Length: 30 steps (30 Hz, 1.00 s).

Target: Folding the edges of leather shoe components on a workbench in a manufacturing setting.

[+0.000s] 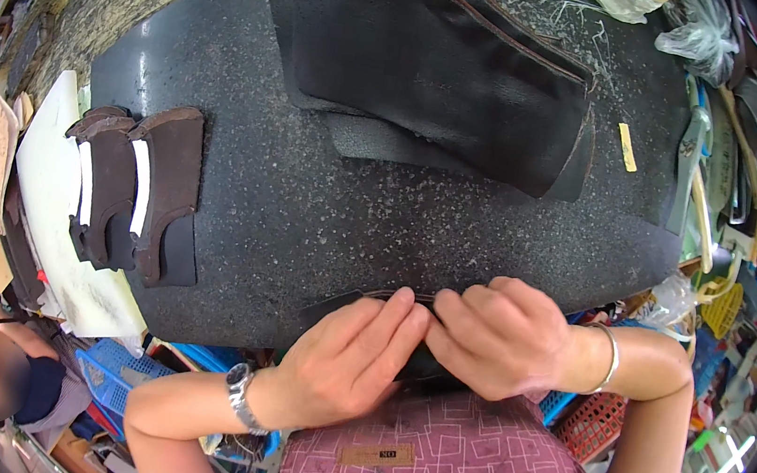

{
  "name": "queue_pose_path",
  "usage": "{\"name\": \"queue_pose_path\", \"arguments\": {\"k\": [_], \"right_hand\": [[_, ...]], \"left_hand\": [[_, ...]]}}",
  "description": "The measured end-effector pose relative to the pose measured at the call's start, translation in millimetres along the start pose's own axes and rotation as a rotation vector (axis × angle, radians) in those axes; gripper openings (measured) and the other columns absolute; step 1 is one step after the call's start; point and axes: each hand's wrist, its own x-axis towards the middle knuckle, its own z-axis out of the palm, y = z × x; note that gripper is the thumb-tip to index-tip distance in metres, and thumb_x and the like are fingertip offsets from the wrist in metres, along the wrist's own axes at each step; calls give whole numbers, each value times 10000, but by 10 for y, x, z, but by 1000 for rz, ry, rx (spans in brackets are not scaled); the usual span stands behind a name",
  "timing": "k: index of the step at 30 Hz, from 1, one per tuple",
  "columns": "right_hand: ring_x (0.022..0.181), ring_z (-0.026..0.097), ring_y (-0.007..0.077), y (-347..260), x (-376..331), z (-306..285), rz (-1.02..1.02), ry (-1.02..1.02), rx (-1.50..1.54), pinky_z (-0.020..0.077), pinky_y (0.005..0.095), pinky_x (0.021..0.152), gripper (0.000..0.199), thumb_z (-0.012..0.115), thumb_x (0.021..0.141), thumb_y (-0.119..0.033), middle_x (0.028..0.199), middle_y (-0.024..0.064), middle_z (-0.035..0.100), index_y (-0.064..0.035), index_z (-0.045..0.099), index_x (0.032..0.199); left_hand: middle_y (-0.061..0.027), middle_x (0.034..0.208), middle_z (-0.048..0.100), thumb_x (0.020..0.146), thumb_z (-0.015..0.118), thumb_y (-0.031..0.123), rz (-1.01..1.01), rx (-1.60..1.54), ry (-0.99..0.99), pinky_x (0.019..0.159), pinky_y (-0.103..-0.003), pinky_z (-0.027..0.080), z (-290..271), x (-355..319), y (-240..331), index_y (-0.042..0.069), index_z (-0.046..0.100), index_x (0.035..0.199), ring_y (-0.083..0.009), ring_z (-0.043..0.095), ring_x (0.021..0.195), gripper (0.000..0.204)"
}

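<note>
Head view, dark piece point(330, 305), apparently running left-right

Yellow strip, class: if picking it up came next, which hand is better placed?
Probably the right hand: it is nearer the yellow strip, over on the right; the left hand is farther. Both are at a dark piece.

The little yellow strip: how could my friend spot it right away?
On the big dark tabletop, find the stack of black pieces at the far side. The little yellow strip lies just right of that stack. It is narrow and yellow, while the stacked pieces are broad and black.
</note>
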Motion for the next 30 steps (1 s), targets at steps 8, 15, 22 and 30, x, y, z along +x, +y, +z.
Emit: {"name": "queue_pose_path", "arguments": {"k": [8, 15, 22, 30], "right_hand": [[801, 568, 177, 251, -302, -85, -109, 94, 73, 507, 311, 720, 299, 633, 679, -171, 893, 47, 616, 4, 695, 913], [902, 575, 166, 368, -445, -91, -382, 53, -248, 507, 335, 840, 323, 631, 704, -166, 897, 31, 626, 24, 719, 950], [1018, 634, 217, 187, -521, -237, -93, 81, 38, 522, 367, 912, 336, 617, 792, -185, 1102, 117, 667, -35, 677, 1086], [1255, 526, 282, -127, -737, -5, 72, -201, -150, 430, 398, 1055, 425, 581, 873, -166, 1354, 106, 557, -126, 604, 1296]], "left_hand": [[-190, 1248, 623, 840, 594, 68, 317, 419, -19, 796, -299, 557, 111, -155, -199, -33, 672, 1132, -227, 608, 959, 318], [-31, 1431, 530, 939, 482, 226, 394, 721, -159, 818, -253, 422, 148, -130, -144, 166, 591, 1343, -159, 489, 1051, 422], [5, 1404, 551, 937, 520, 215, 349, 729, -239, 835, -290, 422, 141, -72, -84, 226, 588, 1331, -186, 488, 1031, 400], [-86, 1376, 572, 924, 540, 215, 224, 672, -209, 987, -379, 429, -141, -567, -197, 124, 615, 1296, -222, 574, 1182, 390]]}}
